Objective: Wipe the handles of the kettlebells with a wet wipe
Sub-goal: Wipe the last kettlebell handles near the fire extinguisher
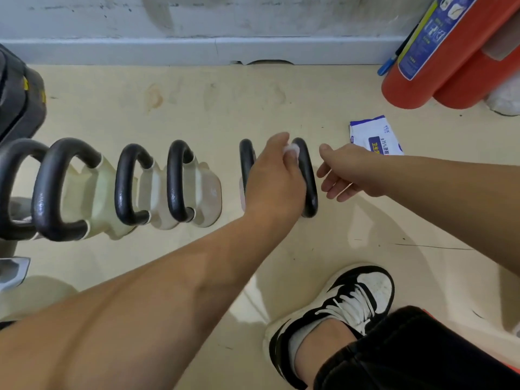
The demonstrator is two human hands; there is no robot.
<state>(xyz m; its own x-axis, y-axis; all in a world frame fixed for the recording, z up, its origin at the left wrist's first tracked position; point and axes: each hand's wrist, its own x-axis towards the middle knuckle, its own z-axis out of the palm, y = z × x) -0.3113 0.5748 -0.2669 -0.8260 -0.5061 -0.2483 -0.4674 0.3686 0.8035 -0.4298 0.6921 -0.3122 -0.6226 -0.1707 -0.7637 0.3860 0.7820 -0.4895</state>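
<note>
A: Where is the wipe?
B: In the left hand. Its fingers curl round the white wipe and hold it against the upper part of the black handle at the right end of the row.
A: What row?
B: Kettlebells stand side by side on the floor, with dark handles on top and pale bodies below. The left arm reaches across from the lower left to the last one on the right. The hand covers that bell's body, so I cannot tell its colour.
A: And the right hand?
B: The right hand hovers just to the right of the same handle, fingers loose and spread, holding nothing. A thin gap shows between it and the handle.
A: So the hands are apart?
B: Yes, one on either side of the handle, close but not touching.
A: Anything else around?
B: A white and blue packet lies flat on the floor just beyond the right hand. Two red extinguishers are by the wall in the upper right. A black and white shoe is planted on the floor below the hands.
</note>
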